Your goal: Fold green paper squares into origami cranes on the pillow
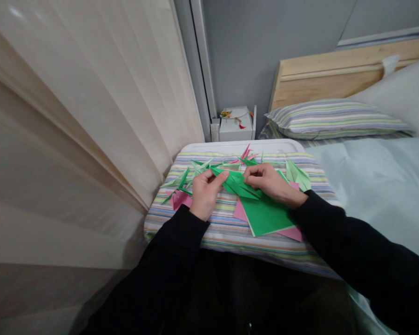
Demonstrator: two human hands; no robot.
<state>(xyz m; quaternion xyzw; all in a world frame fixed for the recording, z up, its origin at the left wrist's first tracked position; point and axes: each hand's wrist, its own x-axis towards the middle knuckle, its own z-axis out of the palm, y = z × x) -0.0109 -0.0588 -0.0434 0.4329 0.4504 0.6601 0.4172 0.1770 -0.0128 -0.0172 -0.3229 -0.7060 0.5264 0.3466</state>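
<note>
Between my hands is a partly folded piece of green origami paper [238, 183], creased into pointed flaps. My left hand [206, 190] pinches its left end between thumb and fingers. At its right side, the closed fingers of my right hand [268, 182] grip the paper's edge. Beneath the right hand lies a stack of green paper sheets [265, 215], with pink paper [240, 211] sticking out under it. Several folded green and pink paper cranes lie around, among them a pink folded piece [180, 200] on the left and a pale green one [297, 175] on the right.
A striped cloth [226, 235] covers the small table, whose white rim [242, 146] shows at the back. A beige curtain [91, 116] hangs on the left. To the right are a bed [380, 186] and a striped pillow [338, 118]. A white box [235, 132] stands behind.
</note>
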